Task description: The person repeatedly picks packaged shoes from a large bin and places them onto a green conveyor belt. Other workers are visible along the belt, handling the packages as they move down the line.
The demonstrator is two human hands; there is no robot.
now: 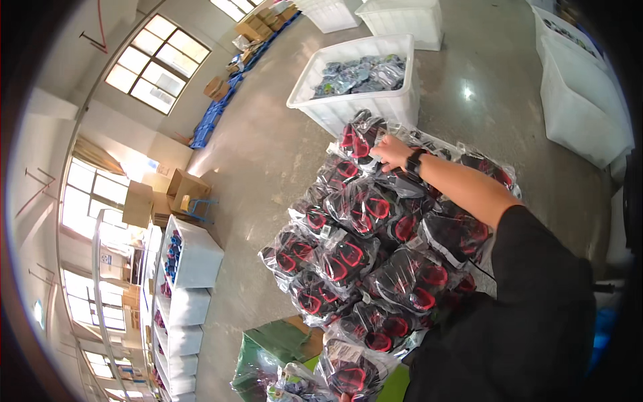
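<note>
A large heap of black-and-red shoes in clear plastic bags lies in front of me. My right arm reaches across it, with a dark watch on the wrist. At the far end of the heap, the fingers of my right hand are bent and closed on the clear plastic of a bagged pair of shoes. Low in the picture is another bagged pair of shoes. Only a fingertip of my left hand shows there, gripping that bag's lower edge; the rest of the hand is out of sight.
Just beyond the heap stands a white bin of bagged goods. More white bins stand at the right and far back. A green-sided carton sits at lower left. White bins line the left, near a brown carton.
</note>
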